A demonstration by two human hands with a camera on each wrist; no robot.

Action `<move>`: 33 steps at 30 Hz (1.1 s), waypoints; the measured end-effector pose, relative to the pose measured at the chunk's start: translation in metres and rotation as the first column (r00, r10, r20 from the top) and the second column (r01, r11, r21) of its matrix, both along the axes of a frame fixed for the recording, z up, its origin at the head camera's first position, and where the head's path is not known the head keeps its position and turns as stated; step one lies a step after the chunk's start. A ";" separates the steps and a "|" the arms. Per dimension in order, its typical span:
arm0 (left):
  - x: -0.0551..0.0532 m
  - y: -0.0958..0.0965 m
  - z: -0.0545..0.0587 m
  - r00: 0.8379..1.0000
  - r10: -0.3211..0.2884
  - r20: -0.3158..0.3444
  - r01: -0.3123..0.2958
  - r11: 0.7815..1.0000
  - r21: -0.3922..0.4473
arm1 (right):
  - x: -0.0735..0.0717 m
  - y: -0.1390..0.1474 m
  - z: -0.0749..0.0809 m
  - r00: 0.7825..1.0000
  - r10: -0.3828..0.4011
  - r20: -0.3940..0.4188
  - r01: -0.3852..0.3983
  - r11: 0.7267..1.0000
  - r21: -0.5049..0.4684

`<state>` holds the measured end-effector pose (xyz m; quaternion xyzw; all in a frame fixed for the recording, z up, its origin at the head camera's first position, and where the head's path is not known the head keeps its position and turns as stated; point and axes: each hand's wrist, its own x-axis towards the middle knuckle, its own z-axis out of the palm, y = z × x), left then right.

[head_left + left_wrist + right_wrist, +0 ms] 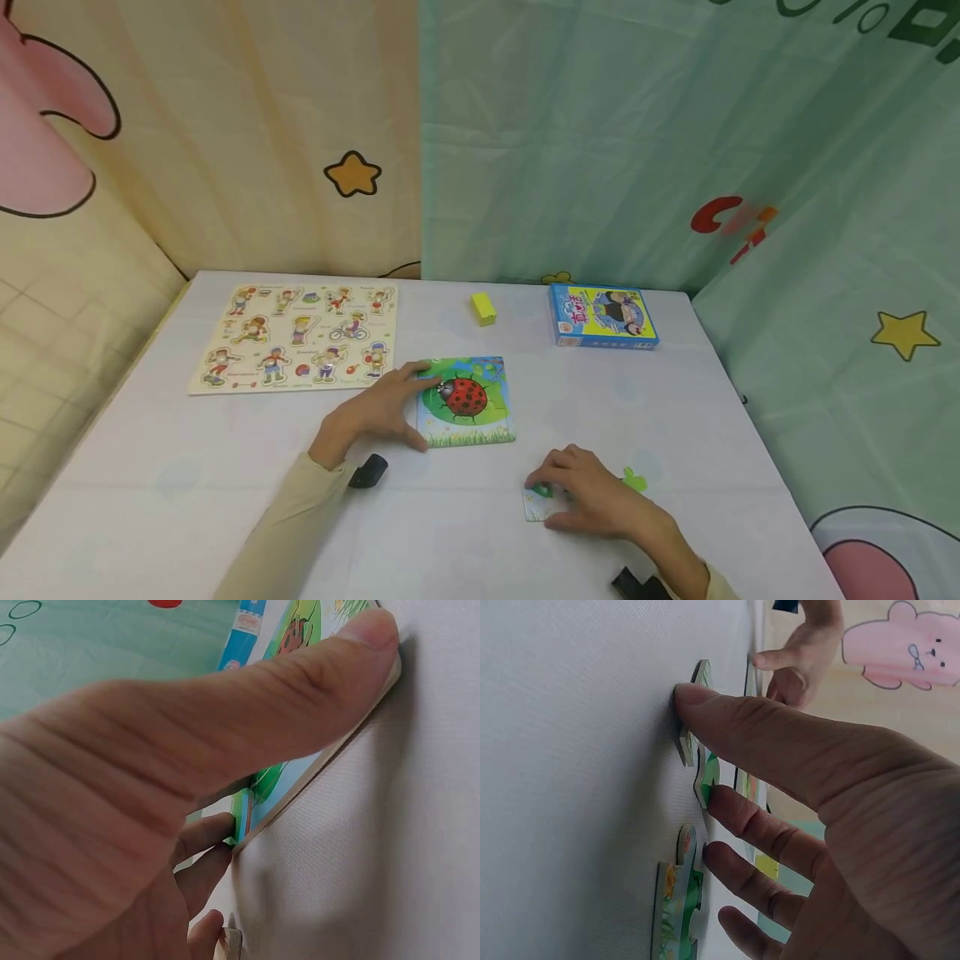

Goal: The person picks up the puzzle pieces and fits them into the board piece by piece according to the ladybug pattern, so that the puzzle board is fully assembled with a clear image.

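A square ladybug puzzle (480, 421) lies flat near the middle of the white table. My left hand (378, 410) holds its left side, thumb by the near corner and fingers at the far one; the left wrist view shows the thumb (330, 682) along the puzzle's edge. Lower right, my right hand (592, 493) pinches a small loose puzzle piece (536, 506) between thumb and index finger, on or just over the table. A second loose piece (676, 907) lies beside the other fingers. In the head view, its green part (634, 479) shows behind the hand.
A flat board with pictures of children (300, 333) lies at the back left. Behind the ladybug puzzle sits a small yellow block (483, 309). At the back right is a blue and yellow box (603, 317). Printed curtains (555, 150) hang behind the table.
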<state>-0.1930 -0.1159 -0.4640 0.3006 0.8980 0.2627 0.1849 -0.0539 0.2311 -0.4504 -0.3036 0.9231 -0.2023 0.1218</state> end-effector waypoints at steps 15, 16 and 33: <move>0.002 0.000 0.001 1.000 0.007 -0.014 -0.007 1.000 0.005 | -0.012 -0.005 0.003 0.997 0.006 0.072 -0.011 0.998 0.062; 0.002 0.000 0.002 1.000 0.011 -0.011 -0.011 1.000 0.005 | -0.014 -0.006 0.004 0.997 0.003 0.076 -0.008 0.998 0.067; 0.003 0.000 0.001 1.000 0.009 -0.019 -0.008 1.000 0.026 | -0.054 -0.042 0.011 0.993 0.098 -0.070 -0.093 0.993 0.073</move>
